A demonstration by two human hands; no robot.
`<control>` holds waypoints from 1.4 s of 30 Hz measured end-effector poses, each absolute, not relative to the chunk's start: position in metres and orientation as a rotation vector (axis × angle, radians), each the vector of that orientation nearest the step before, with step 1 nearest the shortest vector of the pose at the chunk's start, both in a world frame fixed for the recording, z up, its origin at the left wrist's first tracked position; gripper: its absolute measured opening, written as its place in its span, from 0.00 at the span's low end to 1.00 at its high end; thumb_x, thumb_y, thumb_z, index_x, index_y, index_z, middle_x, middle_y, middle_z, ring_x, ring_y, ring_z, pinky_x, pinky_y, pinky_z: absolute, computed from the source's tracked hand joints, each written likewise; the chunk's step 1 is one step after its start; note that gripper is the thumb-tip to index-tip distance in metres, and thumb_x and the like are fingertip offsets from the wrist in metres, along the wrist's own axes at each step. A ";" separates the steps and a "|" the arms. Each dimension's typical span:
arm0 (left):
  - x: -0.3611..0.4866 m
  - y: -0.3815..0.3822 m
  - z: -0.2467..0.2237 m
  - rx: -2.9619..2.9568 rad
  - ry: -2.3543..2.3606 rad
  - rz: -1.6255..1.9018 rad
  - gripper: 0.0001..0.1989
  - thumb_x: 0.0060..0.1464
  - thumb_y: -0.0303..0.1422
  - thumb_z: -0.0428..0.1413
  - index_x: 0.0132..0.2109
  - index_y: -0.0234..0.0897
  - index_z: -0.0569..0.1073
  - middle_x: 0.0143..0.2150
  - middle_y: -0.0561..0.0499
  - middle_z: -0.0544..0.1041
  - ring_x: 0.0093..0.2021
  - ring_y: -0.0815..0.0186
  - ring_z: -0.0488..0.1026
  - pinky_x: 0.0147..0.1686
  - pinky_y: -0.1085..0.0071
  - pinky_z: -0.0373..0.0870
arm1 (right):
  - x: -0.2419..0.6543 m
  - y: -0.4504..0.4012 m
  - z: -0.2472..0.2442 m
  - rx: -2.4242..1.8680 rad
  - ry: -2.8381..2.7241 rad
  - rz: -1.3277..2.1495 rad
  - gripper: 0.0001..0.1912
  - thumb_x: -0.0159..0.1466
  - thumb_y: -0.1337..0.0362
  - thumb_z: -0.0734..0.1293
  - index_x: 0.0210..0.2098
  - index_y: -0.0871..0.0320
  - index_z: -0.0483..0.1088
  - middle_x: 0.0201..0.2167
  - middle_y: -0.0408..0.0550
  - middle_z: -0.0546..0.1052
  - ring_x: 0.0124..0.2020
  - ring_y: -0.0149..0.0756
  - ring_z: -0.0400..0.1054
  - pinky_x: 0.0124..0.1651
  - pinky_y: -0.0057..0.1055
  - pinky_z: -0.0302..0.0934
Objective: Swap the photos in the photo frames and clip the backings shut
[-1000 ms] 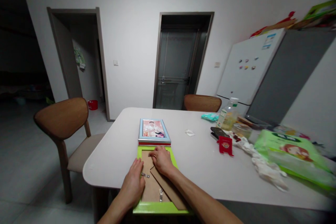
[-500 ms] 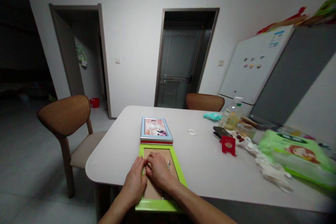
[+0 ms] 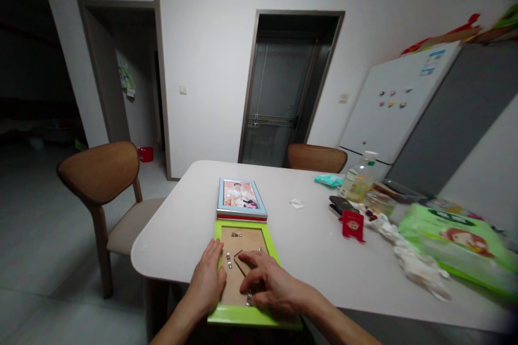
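Observation:
A lime-green photo frame (image 3: 216,315) lies back side up at the table's near edge, its brown backing board (image 3: 238,294) showing several small metal clips. My left hand (image 3: 205,277) rests along the frame's left side, fingers stretched forward and thumb on the rim. Over the lower right of the backing is my right hand (image 3: 273,283), fingers bent and apart, fingertips close to a metal clip (image 3: 248,297) at the bottom. A dark-edged stand flap outline (image 3: 238,264) shows beside those fingers. Just beyond sits a light-blue photo frame (image 3: 262,206) with a picture, stacked on something red.
On the white table (image 3: 299,248)'s right are a red card-like item (image 3: 353,225), a dark wallet-like object (image 3: 340,205), a bottle (image 3: 358,178), crumpled tissue (image 3: 421,269) and a green tissue pack (image 3: 457,237). Wooden chairs stand at the left (image 3: 101,175) and far side (image 3: 318,157).
My right hand has moved right and toward me, from the clip on the left of the backing to the lower clip, uncovering the left and top clips. The left hand stays on the frame.

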State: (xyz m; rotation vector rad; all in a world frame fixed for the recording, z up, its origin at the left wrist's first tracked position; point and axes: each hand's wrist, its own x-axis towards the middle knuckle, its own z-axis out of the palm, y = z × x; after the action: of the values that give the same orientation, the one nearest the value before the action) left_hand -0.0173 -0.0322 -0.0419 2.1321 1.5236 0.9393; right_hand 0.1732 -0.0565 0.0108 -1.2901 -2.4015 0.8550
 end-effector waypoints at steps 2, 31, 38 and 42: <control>-0.017 -0.031 -0.043 2.113 1.510 0.960 0.26 0.41 0.22 0.45 0.52 0.26 0.61 0.56 0.41 0.61 0.57 0.61 0.54 0.56 0.63 0.51 | 0.169 -0.058 0.008 -1.282 -2.367 0.821 0.09 0.48 0.64 0.66 0.29 0.50 0.73 0.53 0.43 0.59 0.55 0.39 0.48 0.57 0.36 0.38; -0.019 -0.032 -0.029 1.823 1.366 1.115 0.21 0.45 0.36 0.50 0.48 0.33 0.67 0.51 0.44 0.67 0.53 0.58 0.60 0.53 0.62 0.54 | 0.150 -0.040 0.015 -1.553 -2.016 0.410 0.18 0.44 0.69 0.62 0.36 0.59 0.67 0.33 0.48 0.69 0.35 0.34 0.62 0.40 0.27 0.55; -0.024 -0.023 -0.008 1.395 1.165 1.183 0.16 0.44 0.43 0.51 0.34 0.34 0.70 0.31 0.50 0.76 0.31 0.61 0.72 0.31 0.69 0.67 | 0.130 -0.039 0.035 -1.406 -1.969 0.420 0.18 0.47 0.68 0.63 0.39 0.57 0.67 0.36 0.48 0.69 0.39 0.36 0.62 0.43 0.29 0.55; -0.056 -0.013 -0.009 1.262 1.189 1.180 0.19 0.43 0.47 0.49 0.32 0.35 0.67 0.25 0.53 0.74 0.25 0.63 0.72 0.24 0.71 0.67 | 0.146 -0.029 0.029 -1.439 -1.949 0.421 0.20 0.52 0.61 0.62 0.44 0.59 0.64 0.39 0.49 0.69 0.38 0.35 0.63 0.42 0.30 0.56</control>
State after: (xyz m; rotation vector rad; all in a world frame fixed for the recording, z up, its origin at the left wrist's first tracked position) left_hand -0.0564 -0.0128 -0.0089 1.2623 1.1887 1.1804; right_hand 0.1462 -0.0290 0.0289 -1.4389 -1.9485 0.4213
